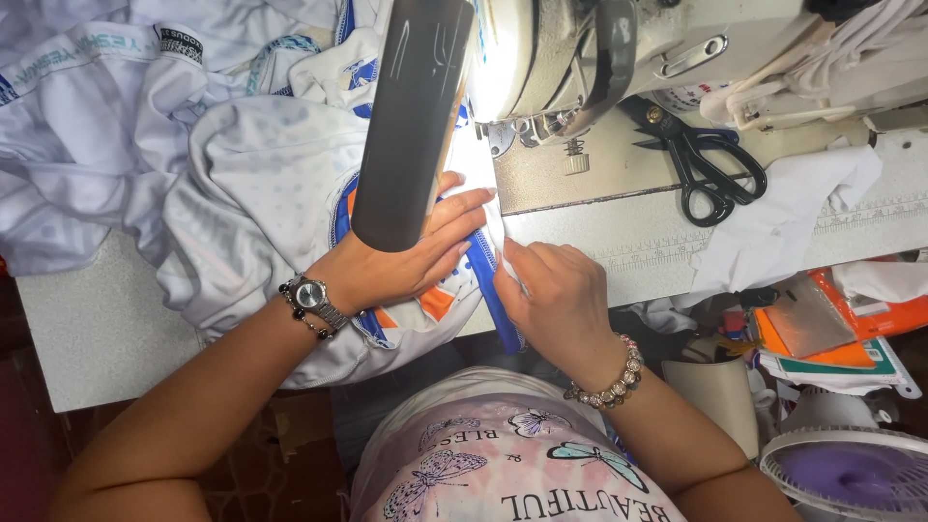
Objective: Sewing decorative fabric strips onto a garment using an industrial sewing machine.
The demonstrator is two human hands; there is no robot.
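two hands at work, both mine. my left hand (411, 259) lies flat, fingers spread, pressing down on the white garment (261, 208) with its blue and orange trim; it grips nothing, only holds the cloth to the tabletop (97, 329). one wristwatch (311, 295) on that wrist. my right hand (556, 295) pinches the blue edge strip (498, 300) of the same garment between thumb and fingertips, just in front of the needle area. one beaded bracelet (609, 382) on that wrist. the garment sits between my hands, feeding under one sewing machine (580, 48), whose lamp throws a bright patch on the cloth. one dark flat panel (411, 116) stands over my left hand. one pair of black scissors (710, 159) rests on the machine bed to the right, well apart from my hands. one heap of white fabric (106, 106) at far left. one small fan (851, 474) at lower right.
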